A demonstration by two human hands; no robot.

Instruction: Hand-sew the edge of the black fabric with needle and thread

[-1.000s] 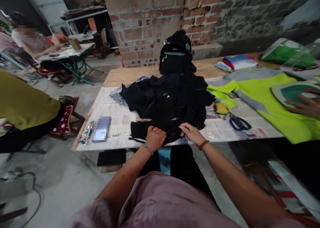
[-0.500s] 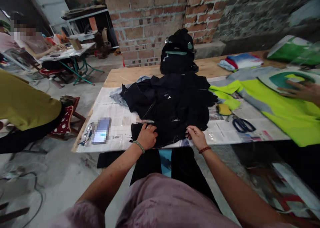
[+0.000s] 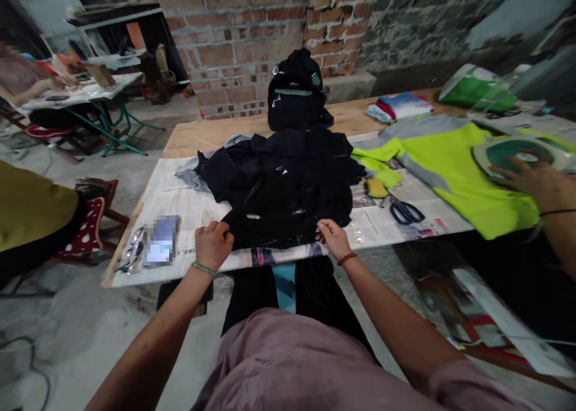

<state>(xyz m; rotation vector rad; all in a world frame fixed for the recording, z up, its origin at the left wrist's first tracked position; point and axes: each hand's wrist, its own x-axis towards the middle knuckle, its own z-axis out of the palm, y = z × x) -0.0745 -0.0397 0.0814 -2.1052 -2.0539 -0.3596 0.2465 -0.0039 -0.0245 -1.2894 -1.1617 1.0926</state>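
Black cloth (image 3: pixel 270 232) spread between our left hand (image 3: pixel 215 242) and right hand (image 3: pixel 332 237)

We face a brick wall (image 3: pixel 234 51) behind a long wooden table (image 3: pixel 186 136), much of it papered with newspaper (image 3: pixel 162 186); on our right a lime-and-grey garment (image 3: pixel 427 150) lies across the paper, one edge hanging over the front; in the middle sits a dark pile of clothes (image 3: pixel 292 165), pale blue-grey fabric showing at its left, and behind it stands a black backpack (image 3: pixel 294 108); a green-and-white bag (image 3: pixel 477 90) rests at the far right, a small stack of folded clothes (image 3: pixel 400 107) nearer the middle.

The black cloth lies at the table's front edge, against the pile; we cannot tell where one ends and the other begins; our hands are well apart, the left curled closed on the cloth's left end, the right pinching its right end.

At the right, a co-worker's hand (image 3: pixel 533 174) rests on a green-and-white iron (image 3: pixel 492 153) over the lime garment; a phone (image 3: pixel 161 240) lies left of our left hand; dark-handled scissors (image 3: pixel 407 213) lie beyond our right, just beside a small yellow object (image 3: pixel 375 188); we wear a green bracelet (image 3: pixel 204 269) on the left wrist, a reddish-brown bracelet (image 3: pixel 346 258) on the right.
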